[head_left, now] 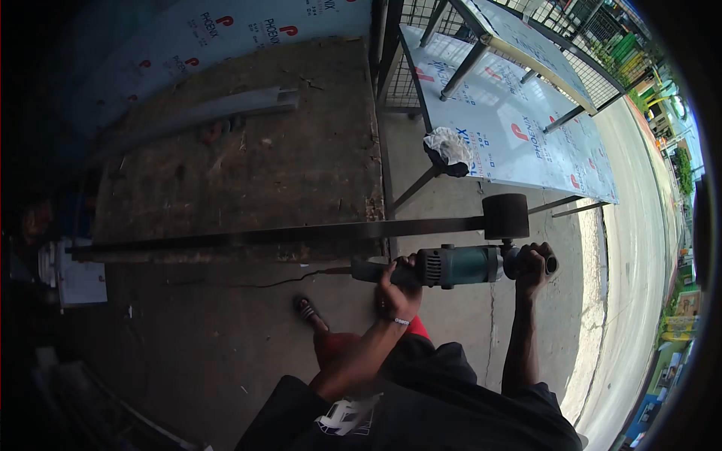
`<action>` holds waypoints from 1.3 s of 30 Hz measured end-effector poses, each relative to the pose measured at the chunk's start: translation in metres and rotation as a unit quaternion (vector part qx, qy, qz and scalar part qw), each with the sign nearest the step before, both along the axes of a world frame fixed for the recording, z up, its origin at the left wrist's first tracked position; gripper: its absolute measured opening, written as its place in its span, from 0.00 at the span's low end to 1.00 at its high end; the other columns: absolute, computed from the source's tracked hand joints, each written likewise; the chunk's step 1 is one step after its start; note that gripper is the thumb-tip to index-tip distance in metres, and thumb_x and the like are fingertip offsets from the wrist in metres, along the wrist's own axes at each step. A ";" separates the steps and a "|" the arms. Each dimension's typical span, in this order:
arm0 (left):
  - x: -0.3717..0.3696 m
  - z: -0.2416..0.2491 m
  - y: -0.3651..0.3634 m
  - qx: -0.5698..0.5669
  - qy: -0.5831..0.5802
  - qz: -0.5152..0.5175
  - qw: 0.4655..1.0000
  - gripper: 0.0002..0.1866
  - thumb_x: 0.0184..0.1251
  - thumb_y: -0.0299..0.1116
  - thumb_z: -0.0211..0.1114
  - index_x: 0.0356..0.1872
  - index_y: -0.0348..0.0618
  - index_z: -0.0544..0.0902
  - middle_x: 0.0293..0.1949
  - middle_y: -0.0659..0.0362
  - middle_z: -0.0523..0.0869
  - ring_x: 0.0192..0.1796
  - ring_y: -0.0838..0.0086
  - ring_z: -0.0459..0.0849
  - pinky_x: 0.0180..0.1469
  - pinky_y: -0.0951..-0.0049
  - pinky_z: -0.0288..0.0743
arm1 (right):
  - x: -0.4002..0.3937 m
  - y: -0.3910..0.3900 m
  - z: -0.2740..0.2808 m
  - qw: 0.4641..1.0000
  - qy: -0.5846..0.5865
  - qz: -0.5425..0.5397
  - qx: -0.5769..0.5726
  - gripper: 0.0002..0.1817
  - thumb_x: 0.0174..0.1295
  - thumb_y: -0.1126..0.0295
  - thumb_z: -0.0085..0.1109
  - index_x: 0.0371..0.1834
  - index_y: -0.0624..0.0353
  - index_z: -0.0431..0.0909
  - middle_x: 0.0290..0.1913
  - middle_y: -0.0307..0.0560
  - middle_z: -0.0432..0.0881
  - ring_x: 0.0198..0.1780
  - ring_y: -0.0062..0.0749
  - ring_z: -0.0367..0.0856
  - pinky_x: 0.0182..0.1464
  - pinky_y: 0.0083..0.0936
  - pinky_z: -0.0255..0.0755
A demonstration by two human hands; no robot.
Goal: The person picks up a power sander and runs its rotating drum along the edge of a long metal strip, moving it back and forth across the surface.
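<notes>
A green handheld power grinder [462, 266] with a dark cylindrical drum [505, 216] at its head is held across in front of my body. My left hand [400, 292], with a bracelet at the wrist, wraps round its rear handle. At the front end, my right hand [532, 268] is closed round the side handle, whose round end shows past the fist. The drum sits at the end of a long dark metal bar [361, 230], seemingly touching it. That bar runs along the near edge of a worn wooden table [301, 165].
A metal channel piece [248, 104] lies on the table. To the right stands a film-covered metal table [496, 124] with a crumpled plastic bag [449, 146] at its corner. A power cord [278, 283] trails left. A sandaled foot [307, 308] is on the concrete floor.
</notes>
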State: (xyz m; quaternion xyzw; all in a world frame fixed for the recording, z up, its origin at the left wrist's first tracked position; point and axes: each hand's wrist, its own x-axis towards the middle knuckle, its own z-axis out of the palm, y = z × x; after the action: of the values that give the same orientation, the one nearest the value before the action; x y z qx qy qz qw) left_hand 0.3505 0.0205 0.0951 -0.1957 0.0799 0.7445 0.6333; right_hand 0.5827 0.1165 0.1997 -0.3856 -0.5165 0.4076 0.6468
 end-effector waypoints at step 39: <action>-0.396 0.037 -0.175 -0.053 0.092 -0.008 0.994 0.15 0.59 0.43 0.60 0.36 0.41 0.74 0.37 0.59 0.77 0.50 0.65 0.76 0.59 0.62 0.67 | -0.384 -0.170 -0.015 0.996 0.081 0.048 -0.005 0.11 0.60 0.75 0.48 0.22 0.56 0.59 0.18 0.37 0.62 0.19 0.18 0.59 0.22 0.20 0.54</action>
State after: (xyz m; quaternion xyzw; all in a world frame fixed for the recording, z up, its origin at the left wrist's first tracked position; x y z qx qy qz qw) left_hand -0.0456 -0.1545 0.1323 -0.1592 0.1789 0.7490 0.6178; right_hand 0.1984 -0.0533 0.1850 -0.3291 -0.4781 0.4704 0.6647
